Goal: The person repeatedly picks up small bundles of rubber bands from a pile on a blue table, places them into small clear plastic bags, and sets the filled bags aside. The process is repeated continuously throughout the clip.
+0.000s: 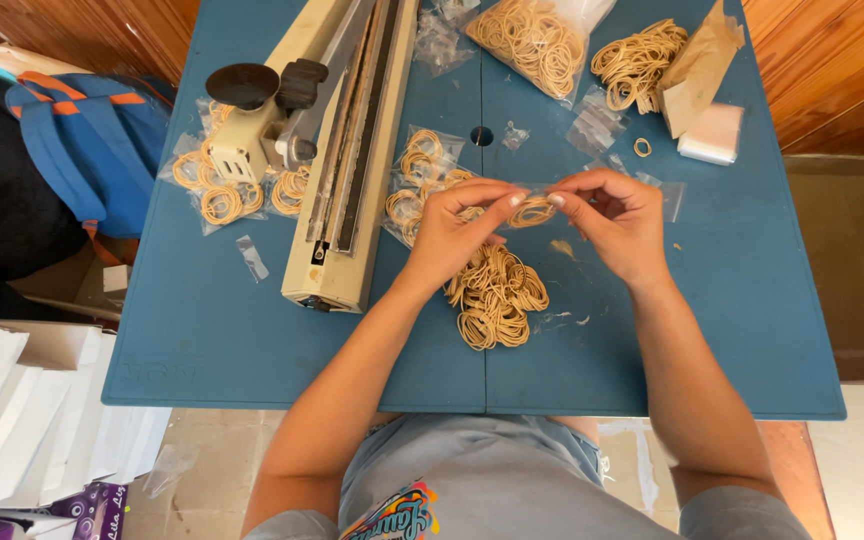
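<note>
My left hand [457, 230] and my right hand [617, 215] meet above the blue table [202, 340]. Between their fingertips they pinch a small clear plastic bag holding tan rubber bands [532, 211]. Directly below the hands lies a loose pile of rubber bands [497, 295]. Just left of my left hand lie filled small bags of bands [422, 165].
A cream heat sealer [337, 150] lies lengthwise at the left, with more filled bags [214, 190] beside it. A large open bag of bands [532, 40], another loose heap [637, 60], a brown paper bag [697, 65] and a white block [712, 135] sit at the far edge. A blue backpack [92, 140] lies off the table's left.
</note>
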